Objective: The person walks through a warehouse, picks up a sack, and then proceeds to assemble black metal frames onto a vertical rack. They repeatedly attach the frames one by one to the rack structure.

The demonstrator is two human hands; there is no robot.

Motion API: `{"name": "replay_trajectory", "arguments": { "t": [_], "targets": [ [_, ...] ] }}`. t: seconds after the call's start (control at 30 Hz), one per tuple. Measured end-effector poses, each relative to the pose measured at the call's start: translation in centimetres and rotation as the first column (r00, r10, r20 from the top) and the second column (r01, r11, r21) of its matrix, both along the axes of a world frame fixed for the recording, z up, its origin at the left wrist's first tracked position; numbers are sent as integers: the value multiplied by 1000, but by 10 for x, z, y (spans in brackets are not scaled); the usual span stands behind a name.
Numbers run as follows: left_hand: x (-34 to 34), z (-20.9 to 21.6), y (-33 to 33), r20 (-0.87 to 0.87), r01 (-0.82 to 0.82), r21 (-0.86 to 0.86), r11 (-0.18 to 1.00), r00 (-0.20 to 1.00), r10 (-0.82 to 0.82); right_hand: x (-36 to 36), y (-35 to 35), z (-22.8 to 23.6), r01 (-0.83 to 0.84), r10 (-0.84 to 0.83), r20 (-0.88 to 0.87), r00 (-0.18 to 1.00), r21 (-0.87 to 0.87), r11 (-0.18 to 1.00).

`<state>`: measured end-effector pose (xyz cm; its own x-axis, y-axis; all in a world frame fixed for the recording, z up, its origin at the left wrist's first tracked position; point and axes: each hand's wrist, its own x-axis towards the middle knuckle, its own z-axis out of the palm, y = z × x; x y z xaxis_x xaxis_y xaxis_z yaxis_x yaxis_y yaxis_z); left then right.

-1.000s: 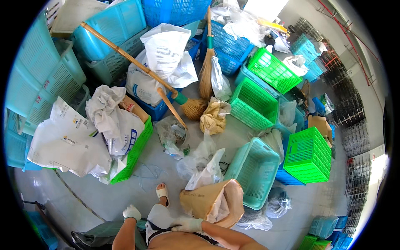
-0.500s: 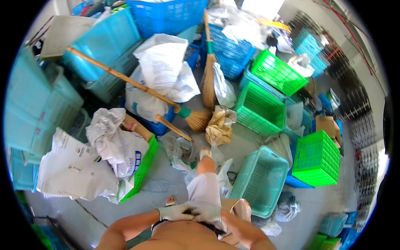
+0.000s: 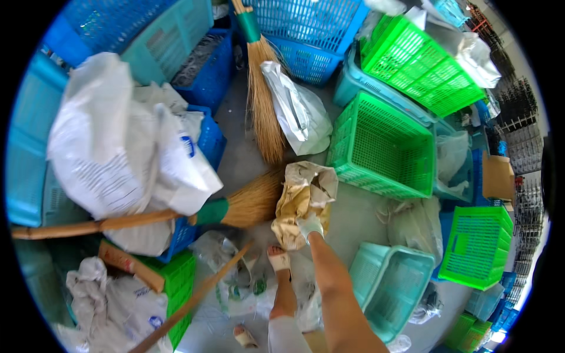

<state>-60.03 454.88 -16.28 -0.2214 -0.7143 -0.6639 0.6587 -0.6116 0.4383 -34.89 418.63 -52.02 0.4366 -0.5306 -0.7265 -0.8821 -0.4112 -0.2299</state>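
The right hand (image 3: 310, 227) has reached the tan bag (image 3: 299, 200).

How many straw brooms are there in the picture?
2. One straw broom is at the top, left of a white plastic bag. The other straw broom lies lower down, its bristles pointing at the crumpled yellow-brown bag. More could be hidden among the crates.

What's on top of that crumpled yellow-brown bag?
The gloved right hand covers part of the yellow-brown bag. Whatever lies under that hand or inside the bag can't be seen.
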Motion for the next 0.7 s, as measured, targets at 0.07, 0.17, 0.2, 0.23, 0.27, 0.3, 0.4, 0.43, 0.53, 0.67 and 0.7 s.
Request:
{"name": "replay_trajectory", "arguments": {
  "t": [0.07,0.17,0.2,0.23,0.27,0.3,0.4,0.43,0.53,0.67,0.7],
  "targets": [
    [25,-40,-9,-228,-144,173,974,957,181,70,-11,-18,-30,116,295,948,-280,960],
    [41,-88,-5,-439,-256,400,880,790,429,122,-57,-73,-252,384,131,914,-558,790],
    [49,-89,-12,-438,-302,464,833,739,512,132,-60,-77,-270,362,94,927,-501,822],
    [57,-99,-22,-204,-427,504,751,786,584,134,-63,-76,-274,334,58,941,-448,851],
    [72,-100,-38,49,-536,512,671,799,600,118,-62,-75,-334,452,165,877,-467,819],
    [78,-98,-44,297,-646,482,593,756,583,109,-50,-61,-358,445,121,887,-425,831],
    [66,-113,-36,370,-685,416,598,728,577,34,-14,5,-235,419,318,850,-483,843],
    [57,-113,-29,394,-702,393,594,712,581,4,-10,40,-240,410,328,851,-451,860],
    [29,-97,3,468,-732,309,607,672,573,-91,-6,178,61,316,509,801,-595,802],
    [72,-26,-22,918,-448,-52,893,331,220,-255,-3,343,464,-35,708,705,-424,778],
    [80,-16,-41,950,-454,-190,870,138,279,-285,11,397,580,-82,829,554,-313,752]
  ]
}}
